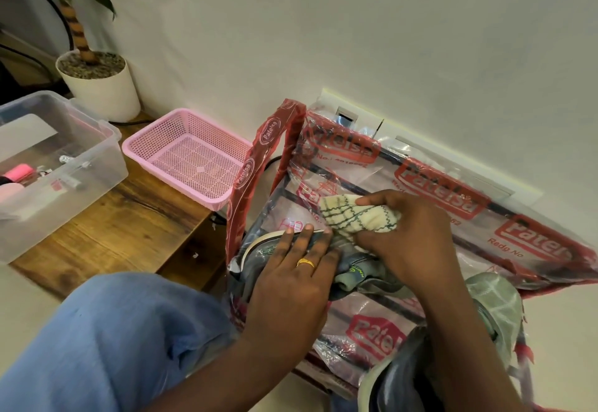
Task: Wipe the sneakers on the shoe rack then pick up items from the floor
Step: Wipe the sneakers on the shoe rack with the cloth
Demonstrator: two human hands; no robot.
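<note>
A grey sneaker (259, 251) with a pale sole edge lies on a clear plastic bag (453, 185) printed with red logos. My left hand (291, 279), with a gold ring, rests flat on the sneaker with straight fingers. My right hand (407, 227) grips a cream cloth with a dark green check (349, 214) and presses it against the sneaker's upper part. A second grey sneaker (394, 382) shows at the bottom, partly hidden by my right forearm. The rack under the bag is hidden.
A pink mesh basket (191, 155) sits on a wooden shelf (123, 223) to the left. A clear plastic box (55, 165) holds small items. A white plant pot (103, 87) stands by the wall. My blue-clad knee (113, 340) fills the lower left.
</note>
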